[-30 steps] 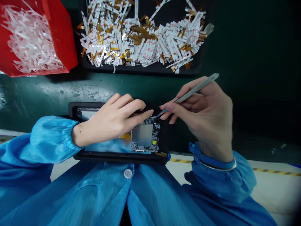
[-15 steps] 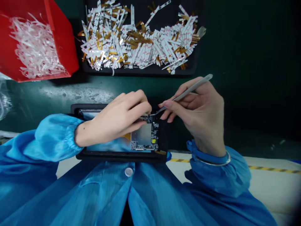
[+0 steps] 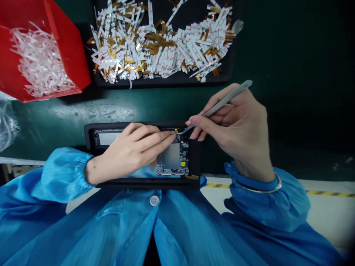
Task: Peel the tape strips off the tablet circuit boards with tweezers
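My right hand (image 3: 235, 129) pinches a pair of metal tweezers (image 3: 219, 105), whose bent tip reaches the upper edge of a circuit board (image 3: 169, 157). Beside that tip sits a small yellow-orange flex piece (image 3: 176, 131). My left hand (image 3: 135, 147) lies over the device with its fingers stretched out, fingertips by the tweezer tip. The board, with a silver shield and a yellow square, rests at the right end of an opened tablet-like device (image 3: 108, 138) in a black tray (image 3: 90, 136). Much of the device is hidden under my left hand.
A black tray (image 3: 177, 83) at the back is heaped with white and orange flex strips (image 3: 166, 55). At the far left a red bin (image 3: 74, 55) contains white shredded strips (image 3: 44, 62). Clear plastic (image 3: 7, 123) lies below it on the green table (image 3: 277, 92).
My left fingers have gone from bent and pinching to stretched out flat by the board's upper edge. The small yellow-orange piece now shows. The tweezers stay in my right hand, shifted slightly.
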Available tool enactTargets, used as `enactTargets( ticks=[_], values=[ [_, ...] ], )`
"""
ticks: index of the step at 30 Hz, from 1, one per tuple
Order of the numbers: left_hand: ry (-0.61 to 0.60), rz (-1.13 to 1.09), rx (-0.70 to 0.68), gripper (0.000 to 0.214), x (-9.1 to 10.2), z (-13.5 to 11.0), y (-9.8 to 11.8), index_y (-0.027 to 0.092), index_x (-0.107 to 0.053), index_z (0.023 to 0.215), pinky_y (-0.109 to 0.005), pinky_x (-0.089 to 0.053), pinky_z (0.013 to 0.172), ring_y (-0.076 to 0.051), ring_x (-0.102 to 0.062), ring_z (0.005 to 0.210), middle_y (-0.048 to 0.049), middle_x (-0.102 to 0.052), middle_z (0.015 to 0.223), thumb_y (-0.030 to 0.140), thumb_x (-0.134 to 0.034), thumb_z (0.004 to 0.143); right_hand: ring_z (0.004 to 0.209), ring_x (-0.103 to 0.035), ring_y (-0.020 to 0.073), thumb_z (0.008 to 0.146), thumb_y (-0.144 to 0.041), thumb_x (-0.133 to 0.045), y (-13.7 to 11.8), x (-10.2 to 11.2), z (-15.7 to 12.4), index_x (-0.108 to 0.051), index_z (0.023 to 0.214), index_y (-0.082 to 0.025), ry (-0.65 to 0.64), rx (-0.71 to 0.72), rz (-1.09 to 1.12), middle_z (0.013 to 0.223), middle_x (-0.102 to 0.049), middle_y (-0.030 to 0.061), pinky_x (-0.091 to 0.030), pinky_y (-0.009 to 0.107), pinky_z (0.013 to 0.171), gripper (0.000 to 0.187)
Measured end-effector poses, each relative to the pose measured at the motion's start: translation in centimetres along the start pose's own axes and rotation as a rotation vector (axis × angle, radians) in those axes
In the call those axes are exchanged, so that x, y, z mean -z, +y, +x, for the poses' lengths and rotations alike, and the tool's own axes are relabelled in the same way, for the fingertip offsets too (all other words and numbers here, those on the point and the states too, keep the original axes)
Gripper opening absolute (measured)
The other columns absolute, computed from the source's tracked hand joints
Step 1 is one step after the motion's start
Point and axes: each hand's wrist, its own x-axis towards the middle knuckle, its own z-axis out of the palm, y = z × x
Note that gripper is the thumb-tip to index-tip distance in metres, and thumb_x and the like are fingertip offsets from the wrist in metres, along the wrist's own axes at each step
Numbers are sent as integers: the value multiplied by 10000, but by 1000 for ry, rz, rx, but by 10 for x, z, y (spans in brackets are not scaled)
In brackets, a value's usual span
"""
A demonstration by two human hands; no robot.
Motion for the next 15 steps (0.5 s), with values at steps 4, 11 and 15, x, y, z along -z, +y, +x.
enactTargets(
  ticks=[4, 11, 15],
  values=[
    [-14, 119, -39, 366, -2, 3, 1, 98, -501, 1372, -344, -391, 827, -189, -583, 1080, -32, -700, 1220, 158, -479, 1012, 517, -679, 145, 734, -285, -836, 3, -1, 0, -504, 834, -241, -9, 25, 9, 638, -660, -71, -529, 246, 432, 350],
    [-47, 207, -148, 359, 2, 4, -7, 101, -513, 1373, -335, -388, 839, -192, -553, 1081, -25, -689, 1243, 159, -403, 1037, 448, -591, 106, 861, -311, -713, -2, 7, -9, -565, 799, -236, 172, 83, 118, 634, -670, -34, -480, 250, 436, 177],
    [-33, 117, -107, 387, 0, -1, -12, 169, -498, 1403, -322, -383, 859, -193, -540, 1096, -35, -584, 1420, 156, -439, 1020, 411, -470, 94, 956, -414, -564, -5, 27, -42, -509, 631, -223, 332, 72, 116, 506, -495, -31, -339, 248, 383, 381]
  ],
)
